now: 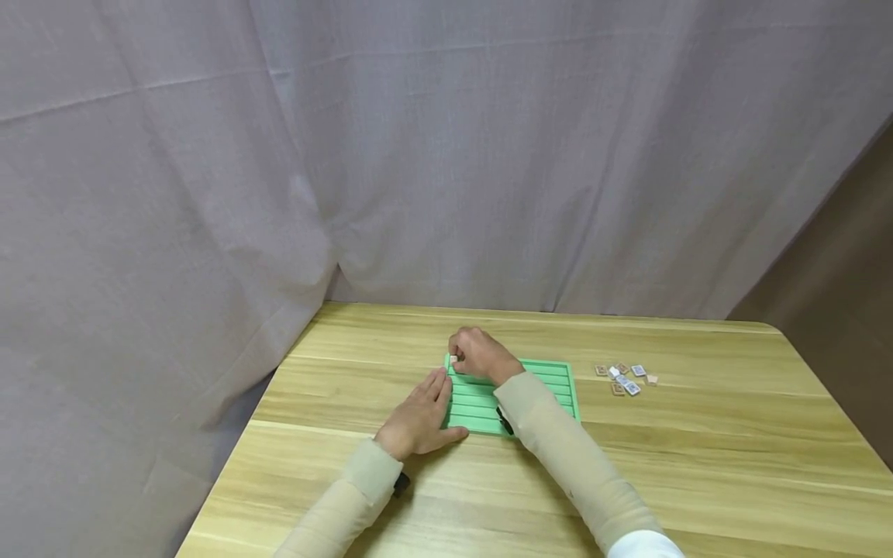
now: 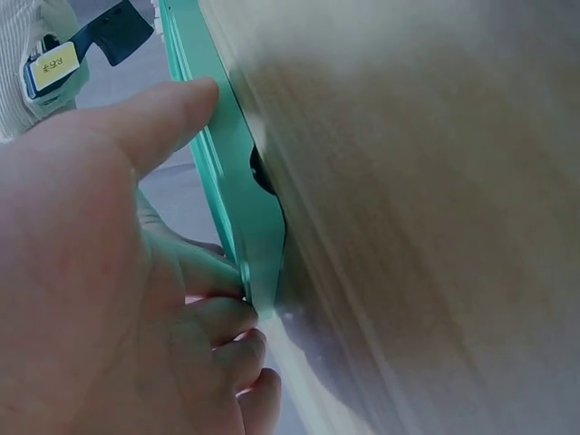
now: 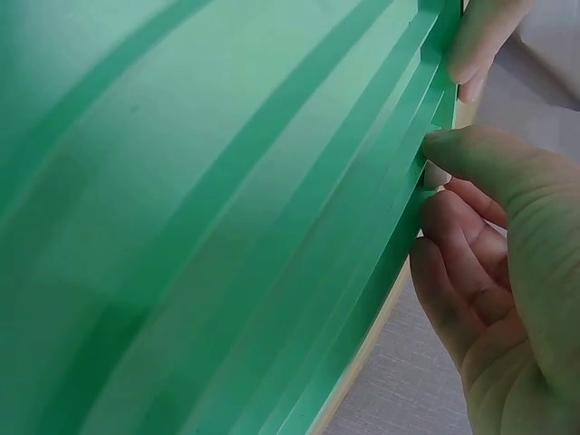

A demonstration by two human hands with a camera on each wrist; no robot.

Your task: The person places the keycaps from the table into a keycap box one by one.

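Observation:
A green ridged tray (image 1: 474, 401) lies on the wooden table. My left hand (image 1: 420, 415) rests along its left edge with straight fingers, the thumb at the near corner. In the left wrist view that thumb (image 2: 172, 113) presses against the tray's side wall (image 2: 249, 199). At the tray's far left corner, my right hand (image 1: 481, 355) pinches a small pale tile (image 1: 453, 359) between thumb and fingers. The right wrist view shows the tile (image 3: 436, 175) in the end of a groove, partly hidden by the fingertips.
Right of the tray lies a loose group of several small tiles (image 1: 622, 380), some brown-faced, some blue and white, with a pale one (image 1: 652, 380) at its right side. Grey curtains (image 1: 446, 170) hang behind and to the left of the table (image 1: 698, 465).

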